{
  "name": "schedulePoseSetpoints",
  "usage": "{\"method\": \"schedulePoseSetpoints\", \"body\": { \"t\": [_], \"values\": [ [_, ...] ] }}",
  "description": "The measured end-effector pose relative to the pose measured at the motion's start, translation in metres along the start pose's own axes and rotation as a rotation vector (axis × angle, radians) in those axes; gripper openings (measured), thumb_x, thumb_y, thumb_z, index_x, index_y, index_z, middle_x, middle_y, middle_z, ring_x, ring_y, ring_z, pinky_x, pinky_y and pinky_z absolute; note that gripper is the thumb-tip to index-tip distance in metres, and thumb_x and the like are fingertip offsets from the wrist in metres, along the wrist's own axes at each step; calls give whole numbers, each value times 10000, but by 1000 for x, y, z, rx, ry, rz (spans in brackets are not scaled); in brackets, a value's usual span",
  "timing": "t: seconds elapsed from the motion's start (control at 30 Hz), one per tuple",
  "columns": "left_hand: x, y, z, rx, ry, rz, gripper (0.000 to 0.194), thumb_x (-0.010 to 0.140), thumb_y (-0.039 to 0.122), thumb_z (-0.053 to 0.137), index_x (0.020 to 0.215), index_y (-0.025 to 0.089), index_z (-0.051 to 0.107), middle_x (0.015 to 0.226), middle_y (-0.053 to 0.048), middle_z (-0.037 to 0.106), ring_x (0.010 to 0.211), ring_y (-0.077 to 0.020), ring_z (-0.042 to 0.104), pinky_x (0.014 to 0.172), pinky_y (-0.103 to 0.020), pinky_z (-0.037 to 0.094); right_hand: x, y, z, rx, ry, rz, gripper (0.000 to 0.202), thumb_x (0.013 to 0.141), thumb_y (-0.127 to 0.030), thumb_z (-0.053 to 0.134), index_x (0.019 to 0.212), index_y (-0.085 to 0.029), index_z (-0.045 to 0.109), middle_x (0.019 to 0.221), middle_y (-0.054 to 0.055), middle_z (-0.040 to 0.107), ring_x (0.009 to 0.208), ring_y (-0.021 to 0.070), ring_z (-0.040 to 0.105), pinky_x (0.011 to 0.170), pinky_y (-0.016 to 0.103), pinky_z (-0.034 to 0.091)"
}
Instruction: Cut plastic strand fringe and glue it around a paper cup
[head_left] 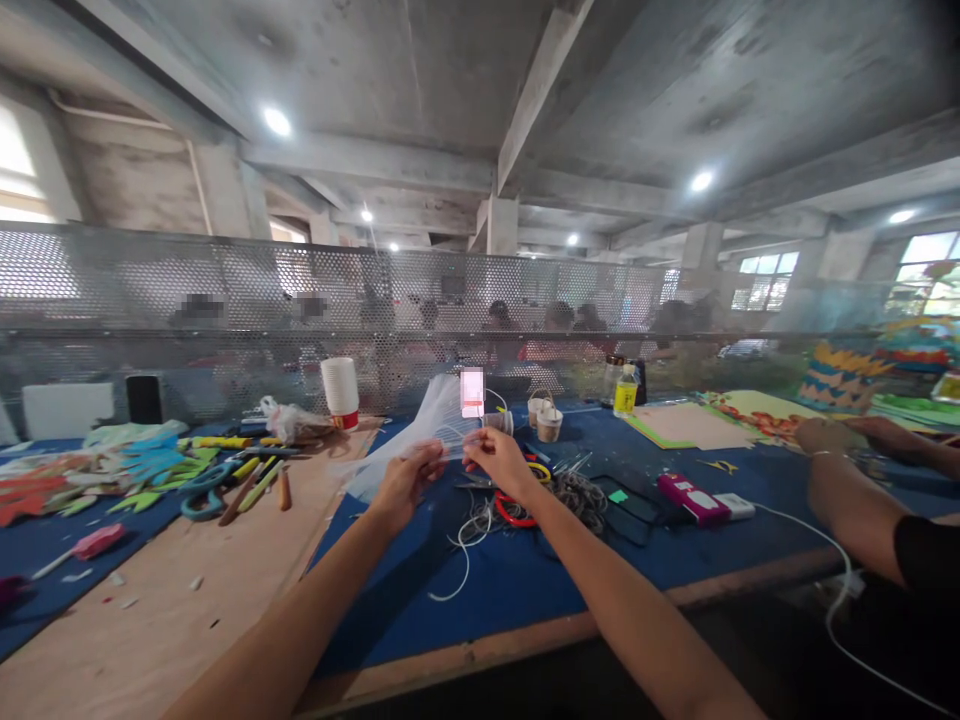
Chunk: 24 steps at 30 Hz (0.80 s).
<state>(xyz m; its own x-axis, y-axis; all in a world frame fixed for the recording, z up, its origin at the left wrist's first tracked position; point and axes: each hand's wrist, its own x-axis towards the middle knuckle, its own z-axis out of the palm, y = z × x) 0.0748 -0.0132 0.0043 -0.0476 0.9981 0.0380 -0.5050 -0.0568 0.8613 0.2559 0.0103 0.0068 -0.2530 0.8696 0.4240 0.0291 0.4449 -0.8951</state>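
Note:
Sheer white netting point(431, 420) fans out beyond my hands over the blue table covering. My left hand point(409, 482) is closed in a pinch on the near end of it. Just to the right, my right hand point(501, 462) is also pinched, its fingertips close to the gathered netting; what lies between them is too small to make out. Below my right hand are red-handled scissors point(514, 512), partly hidden by the wrist. A white cord point(466, 565) curls on the table beside a tangle of grey string point(581, 500).
Blue-handled scissors point(204, 490) and several tools lie left, near stacked paper cups point(340, 392). Small paper buckets point(549, 422), a yellow-labelled bottle point(625, 392) and a magenta box point(694, 498) stand right. Another person's arm point(855, 500) rests at far right. A perforated screen point(247, 285) spans the back.

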Motion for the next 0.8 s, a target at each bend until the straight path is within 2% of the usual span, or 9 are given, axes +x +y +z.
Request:
{"method": "schedulePoseSetpoints", "body": {
  "t": [0.17,0.3,0.4,0.47,0.53,0.6,0.67,0.73,0.8],
  "values": [
    [4,2,-2,-59,-20,-135,163,795,20,695,915,120,739,913,-84,767,693,-131,711,513,-145,529,-1,0,-3,77,49,30,192,773,-345,701,863,-183,652,655,-11,660,592,146,637,619,273,550],
    [7,0,-5,-115,-28,-141,214,791,-55,626,881,111,727,938,-99,766,814,-153,734,726,-187,596,-2,2,-6,75,30,52,206,774,-347,710,873,-175,655,648,-15,658,586,139,634,623,266,549],
    [9,-3,-7,-131,-85,-143,163,806,-17,635,890,92,722,926,-116,763,866,-181,736,838,-256,608,-5,3,-11,10,-10,43,247,846,-417,655,917,-181,643,708,3,681,624,152,659,657,279,549],
    [9,-5,-8,-141,-108,-128,108,827,40,652,890,93,723,913,-110,763,866,-185,735,876,-289,605,-10,1,-20,-181,-20,31,277,940,-445,537,966,-189,638,766,23,701,662,162,678,686,283,534],
    [9,-6,-8,-118,-111,-95,84,826,65,667,879,93,725,894,-101,764,845,-181,735,881,-298,605,-16,-2,-32,-538,-2,17,288,994,-416,459,1025,-198,645,814,39,715,738,177,692,734,286,509],
    [8,-6,-8,-61,-105,-59,72,815,71,683,868,90,728,871,-99,766,813,-177,736,845,-288,611,-24,-4,-44,-936,-40,26,227,964,-371,535,1020,-199,673,960,74,723,915,213,688,827,301,482],
    [7,-6,-8,-15,-85,-32,53,816,90,697,859,93,727,855,-99,769,787,-175,737,796,-274,616,-31,-3,-53,-1211,-176,74,238,916,-381,615,1018,-182,697,1084,114,699,1032,249,660,869,308,469],
    [6,-6,-8,-7,-62,-14,38,821,109,705,853,96,722,840,-97,771,766,-172,737,763,-265,616,-35,-2,-55,-1329,-278,109,296,892,-408,647,1056,-167,702,1157,143,671,1092,272,638,891,317,469],
    [6,-5,-8,-9,-45,3,35,820,113,711,849,94,714,829,-99,771,755,-171,738,751,-264,616,-37,-2,-54,-1376,-302,115,370,888,-433,648,1129,-155,686,1219,170,640,1143,296,614,921,344,466]
  ]
}}
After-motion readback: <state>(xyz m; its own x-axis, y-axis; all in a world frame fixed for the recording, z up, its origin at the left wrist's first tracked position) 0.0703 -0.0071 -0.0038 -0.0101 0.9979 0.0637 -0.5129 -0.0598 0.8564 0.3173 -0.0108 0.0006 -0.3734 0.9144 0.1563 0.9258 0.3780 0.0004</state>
